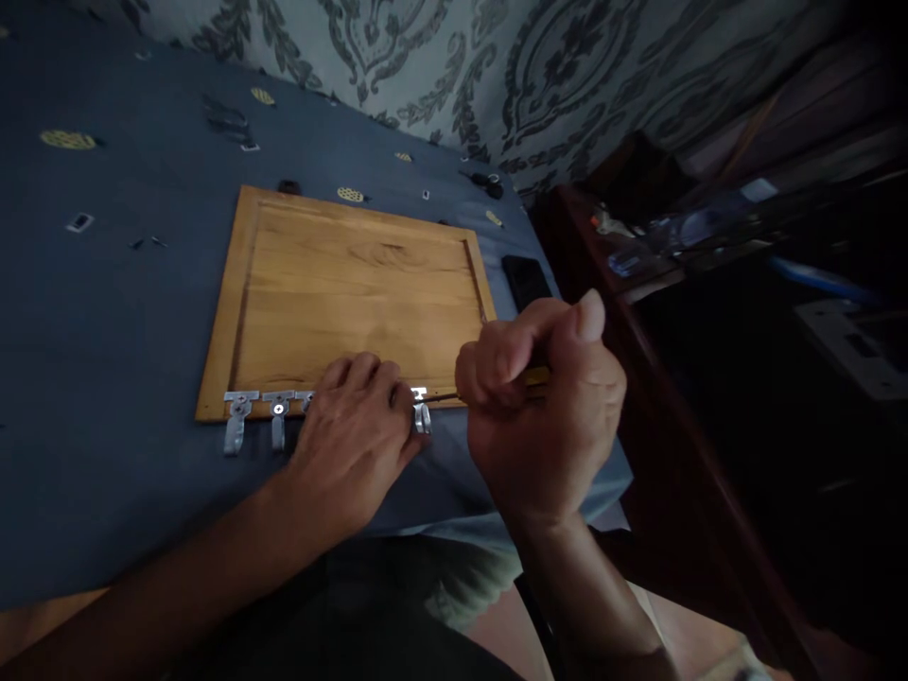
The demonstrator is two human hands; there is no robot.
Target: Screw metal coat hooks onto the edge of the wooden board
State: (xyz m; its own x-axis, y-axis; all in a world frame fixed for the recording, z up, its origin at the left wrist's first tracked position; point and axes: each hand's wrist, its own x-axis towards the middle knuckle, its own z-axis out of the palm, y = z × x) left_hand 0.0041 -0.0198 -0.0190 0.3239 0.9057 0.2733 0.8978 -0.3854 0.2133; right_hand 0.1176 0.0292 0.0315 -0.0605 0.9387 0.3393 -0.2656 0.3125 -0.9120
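Note:
A wooden panel (355,284) with a raised frame lies on the blue cloth. Along its near edge sit several silver metal hooks (236,423), each with a flat plate top. My left hand (355,426) rests over this edge and covers some of them. Its thumb and index finger close around the rightmost visible hook (422,416). My right hand (546,407) is wrapped round a screwdriver (448,396), whose thin shaft points left to that hook. Only a bit of its yellow handle shows; the tip's exact contact is hard to make out.
The cloth-covered table (106,331) has a printed pattern. A black phone-like object (526,279) lies right of the panel, small dark screws (148,242) at left, and a dark object (486,183) at the back. A dark wooden cabinet (638,407) with clutter stands at right.

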